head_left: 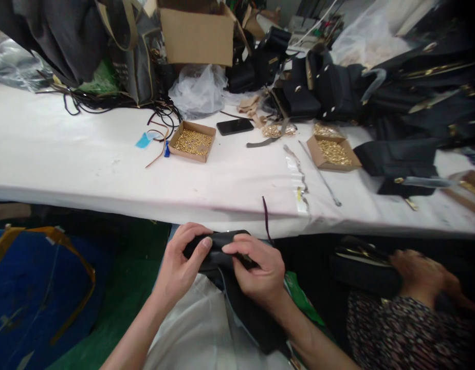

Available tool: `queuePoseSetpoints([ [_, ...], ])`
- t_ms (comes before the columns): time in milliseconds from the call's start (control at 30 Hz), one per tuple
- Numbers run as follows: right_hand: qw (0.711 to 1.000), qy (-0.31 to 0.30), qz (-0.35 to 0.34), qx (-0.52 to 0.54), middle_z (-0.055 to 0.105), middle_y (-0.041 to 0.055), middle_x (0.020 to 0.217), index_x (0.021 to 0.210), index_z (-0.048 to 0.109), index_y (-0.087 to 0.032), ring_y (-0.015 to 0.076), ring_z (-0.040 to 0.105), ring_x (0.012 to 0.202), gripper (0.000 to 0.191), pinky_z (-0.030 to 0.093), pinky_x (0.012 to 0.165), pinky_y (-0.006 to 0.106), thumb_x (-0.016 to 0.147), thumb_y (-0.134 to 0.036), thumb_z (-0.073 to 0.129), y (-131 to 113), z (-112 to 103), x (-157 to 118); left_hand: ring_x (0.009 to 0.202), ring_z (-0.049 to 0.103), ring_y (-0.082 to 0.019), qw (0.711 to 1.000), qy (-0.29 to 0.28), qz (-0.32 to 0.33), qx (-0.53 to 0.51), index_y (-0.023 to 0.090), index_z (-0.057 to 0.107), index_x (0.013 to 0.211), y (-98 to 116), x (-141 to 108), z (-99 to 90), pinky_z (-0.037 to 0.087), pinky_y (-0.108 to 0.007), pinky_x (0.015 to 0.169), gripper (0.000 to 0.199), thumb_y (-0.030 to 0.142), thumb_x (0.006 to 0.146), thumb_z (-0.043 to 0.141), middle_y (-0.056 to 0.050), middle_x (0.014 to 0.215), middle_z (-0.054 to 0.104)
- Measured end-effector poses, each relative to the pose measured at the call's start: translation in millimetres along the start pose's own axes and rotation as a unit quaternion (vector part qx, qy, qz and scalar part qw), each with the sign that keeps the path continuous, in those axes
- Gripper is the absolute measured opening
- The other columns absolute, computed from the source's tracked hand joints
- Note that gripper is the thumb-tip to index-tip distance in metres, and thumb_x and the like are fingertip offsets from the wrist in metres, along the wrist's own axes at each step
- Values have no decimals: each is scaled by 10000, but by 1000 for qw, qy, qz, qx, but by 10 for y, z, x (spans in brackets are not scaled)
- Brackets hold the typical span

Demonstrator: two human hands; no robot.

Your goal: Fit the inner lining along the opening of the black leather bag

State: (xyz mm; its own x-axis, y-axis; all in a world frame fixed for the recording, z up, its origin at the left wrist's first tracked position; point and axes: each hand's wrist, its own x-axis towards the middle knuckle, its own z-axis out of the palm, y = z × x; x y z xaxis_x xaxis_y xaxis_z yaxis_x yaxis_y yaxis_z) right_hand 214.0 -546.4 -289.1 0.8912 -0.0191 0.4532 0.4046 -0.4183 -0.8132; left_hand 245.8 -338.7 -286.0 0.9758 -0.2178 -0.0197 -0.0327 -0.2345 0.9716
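We had a black bag (256, 313) over the pale cloth (191, 329) on our lap, before the near edge of the tabletop (68, 154). Our left hand (181, 264) was folded around its upper part, with the thumb pressed on top. Our right hand (260, 264) was also holding this upper part, between thumb and bent fingers, near to the left one. To our right, a co-worker's hand (418, 272) touched a dark zipped bag (361, 264). To our left, we saw a large blue sack (37, 298) on the green floor (110, 308).

On the tabletop, a thin metal rod (322, 177) lay just beside the right cardboard tray (330, 165), which contained gold pieces. Farther to the left was another tray (209, 150) with small gold pieces, and near it a phone (235, 126). Behind these, we saw clear plastic (201, 92), many black bags (338, 90) and a cardboard box (197, 36).
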Motion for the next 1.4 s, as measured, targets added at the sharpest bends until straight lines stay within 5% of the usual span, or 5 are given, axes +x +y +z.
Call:
queuePoseSetpoints([
  [300,995,-89,46,-8,819,-12,949,970,808,-246,146,771,859,246,604,811,246,887,-55,678,-639,-131,289,1131,663,-240,991,-11,-48,-126,218,757,1154,97,-220,37,458,-333,1020,301,467,1119,593,-44,1150,741],
  [500,964,-226,130,-52,845,4,937,891,826,-228,200,773,875,210,561,827,311,821,-63,717,-270,231,171,1438,606,-315,966,-34,-148,-207,202,716,1451,-241,-463,93,413,-381,1239,474,503,1117,563,-78,1477,728],
  [733,949,-278,149,-31,814,0,951,1017,778,-241,198,735,864,169,519,787,299,867,-173,741,-235,673,90,1465,607,-342,965,-68,-213,-140,207,695,1507,-128,-652,-476,435,-408,1245,599,557,1022,740,-78,1518,717],
  [1167,927,-338,163,6,763,-15,904,1058,719,-221,175,686,835,282,475,758,283,806,-96,721,-110,872,80,1280,701,-382,955,-204,-199,-77,178,815,1325,-377,-398,-787,532,-397,1066,461,322,887,817,-75,1230,824],
  [1400,911,-394,120,8,809,27,1035,1106,744,-209,205,740,942,252,532,843,297,878,-110,703,-42,955,58,903,698,-274,972,-141,-185,27,114,847,991,-503,-523,-752,509,-300,751,316,246,820,618,-32,923,782],
])
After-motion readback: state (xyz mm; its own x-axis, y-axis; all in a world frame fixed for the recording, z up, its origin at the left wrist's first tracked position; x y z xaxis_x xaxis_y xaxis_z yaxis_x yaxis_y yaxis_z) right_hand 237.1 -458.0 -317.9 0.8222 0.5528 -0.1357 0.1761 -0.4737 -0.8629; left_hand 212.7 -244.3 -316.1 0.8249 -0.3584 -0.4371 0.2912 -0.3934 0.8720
